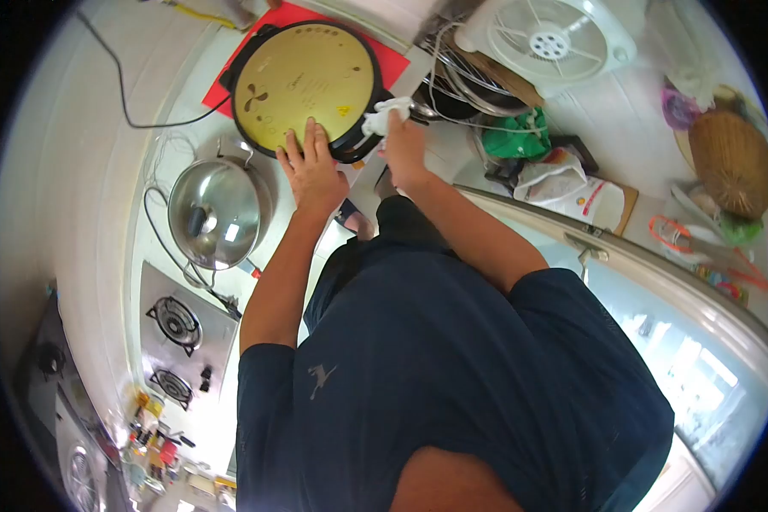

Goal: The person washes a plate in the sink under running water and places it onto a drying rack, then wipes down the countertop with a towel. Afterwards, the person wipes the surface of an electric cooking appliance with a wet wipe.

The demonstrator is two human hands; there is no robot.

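Observation:
A round electric griddle [307, 81] with a gold lid and black rim lies on a red mat [391, 61] on the counter. My left hand [314, 175] rests on the near edge of that lid, its fingers stretched out and spread. At the griddle's right side, by the black handle, my right hand [404, 149] is closed around a crumpled white cloth [387, 116]. The cloth touches or nearly touches the rim; I cannot tell which.
A lidded steel pot [213, 213] stands left of my left arm, near a gas stove [179, 328]. A black cord [149, 126] runs to the griddle. On the right are a white fan [548, 43], a green bag [518, 135] and a glass door [657, 316].

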